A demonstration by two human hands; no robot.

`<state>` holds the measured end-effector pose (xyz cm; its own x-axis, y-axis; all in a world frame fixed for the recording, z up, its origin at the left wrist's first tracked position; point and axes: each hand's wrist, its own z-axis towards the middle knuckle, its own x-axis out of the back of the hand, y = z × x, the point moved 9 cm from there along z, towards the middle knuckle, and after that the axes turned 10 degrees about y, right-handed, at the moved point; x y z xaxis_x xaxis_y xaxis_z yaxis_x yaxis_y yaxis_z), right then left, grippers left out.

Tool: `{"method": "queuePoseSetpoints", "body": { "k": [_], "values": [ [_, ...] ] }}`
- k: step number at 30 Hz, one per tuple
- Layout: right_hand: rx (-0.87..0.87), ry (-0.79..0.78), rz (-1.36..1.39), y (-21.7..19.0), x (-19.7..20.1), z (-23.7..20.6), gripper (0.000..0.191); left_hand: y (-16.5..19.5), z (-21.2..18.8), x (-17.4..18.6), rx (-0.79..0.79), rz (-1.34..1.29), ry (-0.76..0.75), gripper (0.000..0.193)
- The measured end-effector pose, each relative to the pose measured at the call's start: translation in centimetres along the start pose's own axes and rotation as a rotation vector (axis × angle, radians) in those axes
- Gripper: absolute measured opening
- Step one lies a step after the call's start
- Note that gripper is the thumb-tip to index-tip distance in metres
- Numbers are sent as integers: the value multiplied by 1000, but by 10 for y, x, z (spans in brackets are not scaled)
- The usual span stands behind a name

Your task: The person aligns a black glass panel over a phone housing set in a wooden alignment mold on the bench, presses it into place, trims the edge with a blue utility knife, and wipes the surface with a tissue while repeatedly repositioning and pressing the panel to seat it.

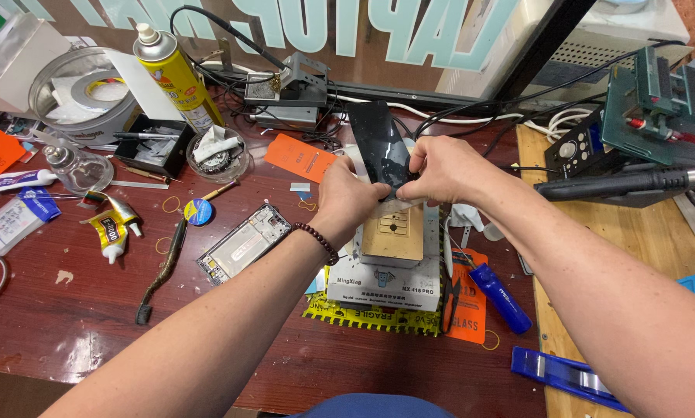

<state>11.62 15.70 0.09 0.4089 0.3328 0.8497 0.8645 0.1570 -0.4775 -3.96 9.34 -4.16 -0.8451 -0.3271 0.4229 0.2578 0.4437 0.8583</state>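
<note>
Both grips pinched shut on the lower end of a black glass panel [380,147]: left hand [346,197] from the left edge, right hand [440,169] from the right. Panel raised and tilted over a gold plate [392,232] on a white box [385,279], mid-desk [77,325]. Probably thin, stiff, slick and brittle; best gripped by the edges, never flexed. Nearby: phone frame [243,244], yellow spray can [176,73], blue tool [502,298].

A phone frame [244,244] lies left of the heating plate [392,232], spray can [176,73] behind.
</note>
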Motion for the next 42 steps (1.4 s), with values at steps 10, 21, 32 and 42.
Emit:
{"method": "queuePoseSetpoints", "body": {
  "k": [10, 21, 32, 42],
  "values": [
    [118, 93, -126, -3, 4, 4, 50, -3, 2, -1, -13, 46, 27, 52],
    [108, 86, -87, 5, -1, 9, 45, -4, 3, -1, -28, 29, 29, 50],
    [54, 62, -43, 5, 1, 4, 41, -2, 1, -1, 1, 15, 12, 51],
    [24, 25, -1, 4, -1, 2, 41, -3, 2, -2, -17, 15, 12, 50]
  ]
}}
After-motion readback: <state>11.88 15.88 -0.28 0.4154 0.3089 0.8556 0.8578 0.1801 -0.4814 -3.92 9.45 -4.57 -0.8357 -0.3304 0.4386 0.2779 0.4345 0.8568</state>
